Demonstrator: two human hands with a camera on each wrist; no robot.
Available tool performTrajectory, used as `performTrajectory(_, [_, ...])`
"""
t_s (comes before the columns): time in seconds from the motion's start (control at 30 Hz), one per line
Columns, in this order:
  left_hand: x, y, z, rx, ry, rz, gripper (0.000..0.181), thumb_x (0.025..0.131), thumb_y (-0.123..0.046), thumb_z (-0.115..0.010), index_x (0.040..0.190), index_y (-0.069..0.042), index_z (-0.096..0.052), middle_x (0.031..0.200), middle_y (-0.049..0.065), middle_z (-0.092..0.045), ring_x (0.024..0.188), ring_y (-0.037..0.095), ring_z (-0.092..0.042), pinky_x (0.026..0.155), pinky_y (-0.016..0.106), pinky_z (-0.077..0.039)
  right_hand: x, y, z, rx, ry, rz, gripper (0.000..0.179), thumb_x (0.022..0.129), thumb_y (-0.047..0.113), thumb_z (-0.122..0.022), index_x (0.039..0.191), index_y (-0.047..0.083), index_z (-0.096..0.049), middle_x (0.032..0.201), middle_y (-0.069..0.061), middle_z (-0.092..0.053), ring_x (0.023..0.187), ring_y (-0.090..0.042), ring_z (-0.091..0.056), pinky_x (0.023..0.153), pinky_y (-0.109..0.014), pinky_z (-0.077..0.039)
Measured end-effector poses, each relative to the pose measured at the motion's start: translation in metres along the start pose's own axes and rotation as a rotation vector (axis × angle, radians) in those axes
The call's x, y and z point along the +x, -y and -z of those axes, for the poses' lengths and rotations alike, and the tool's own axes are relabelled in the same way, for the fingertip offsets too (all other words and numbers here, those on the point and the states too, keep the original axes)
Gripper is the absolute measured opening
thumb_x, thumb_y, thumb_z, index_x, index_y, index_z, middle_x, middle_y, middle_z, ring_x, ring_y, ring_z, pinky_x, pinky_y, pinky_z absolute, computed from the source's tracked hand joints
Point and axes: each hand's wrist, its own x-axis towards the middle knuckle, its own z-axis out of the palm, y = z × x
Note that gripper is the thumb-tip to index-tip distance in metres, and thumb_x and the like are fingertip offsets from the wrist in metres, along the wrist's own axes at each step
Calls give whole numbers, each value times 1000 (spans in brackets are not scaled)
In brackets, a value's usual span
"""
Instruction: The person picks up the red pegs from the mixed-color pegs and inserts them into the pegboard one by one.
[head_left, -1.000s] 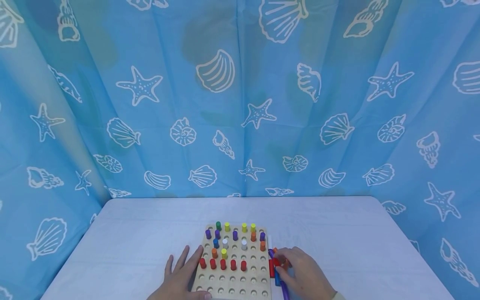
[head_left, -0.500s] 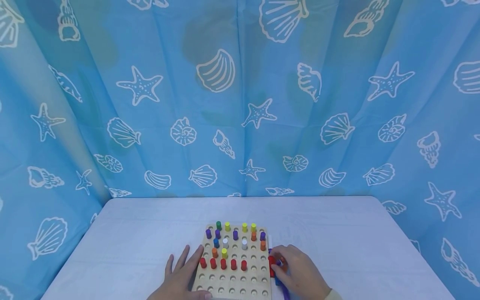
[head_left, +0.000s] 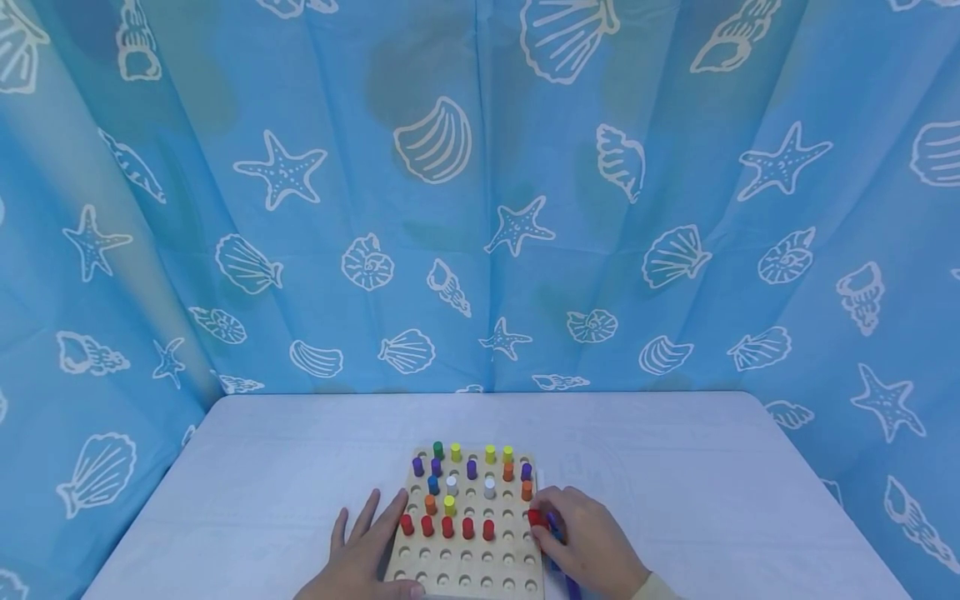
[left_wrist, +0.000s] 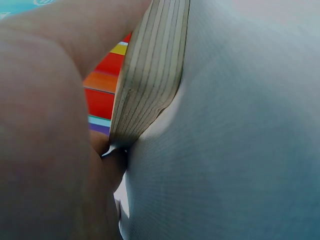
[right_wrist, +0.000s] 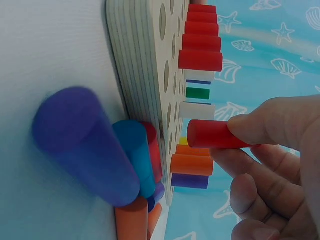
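A wooden pegboard (head_left: 422,567) lies on the white table, with coloured pegs upright in many of its holes. Along its left edge rests my left hand (head_left: 360,557), fingers spread and straight, thumb at the near corner. The left wrist view shows the board's layered side (left_wrist: 150,70) against that hand. My right hand (head_left: 592,537) pinches a red peg (right_wrist: 212,134) between thumb and fingers, over the board's right edge. In the right wrist view the peg is held clear of the holes. Five-hole-wide red pegs (head_left: 447,527) stand in a row left of it.
Loose pegs lie along the board's right side, partly under my right hand: a purple one (right_wrist: 85,145), a blue one (right_wrist: 137,157) and an orange one (right_wrist: 132,220) among them. A blue shell-patterned curtain (head_left: 480,208) hangs behind the table.
My right hand has picked a red peg from the loose pegs at the right and moved left with it to the board's edge. The left hand stays in place.
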Motion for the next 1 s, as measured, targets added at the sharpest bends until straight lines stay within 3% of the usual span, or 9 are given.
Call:
performTrajectory(0.27, [0,0,0,8,3,2,116,75,-71,-73,161,-13,-22,163,16,-29,152,45,0,113,71,13,3,3,-3,45,-4,0,21,91,24,-76,107,14,-67,82,12,-56,70,-5,-51,59,-22,-46])
performTrajectory(0.57, [1,0,0,7,2,7,115,76,-69,-74,161,-12,-22,163,17,-28,152,46,0,113,72,13,5,5,-7,73,-9,38,15,92,21,-74,102,17,-65,77,10,-51,66,-4,-45,55,-22,-40])
performTrajectory(1.0, [-3,-4,2,6,4,3,113,77,-66,-75,161,-11,-22,162,17,-29,151,47,-1,113,72,13,8,10,-13,93,39,8,15,91,22,-75,98,22,-62,75,10,-50,62,-4,-45,51,-22,-40])
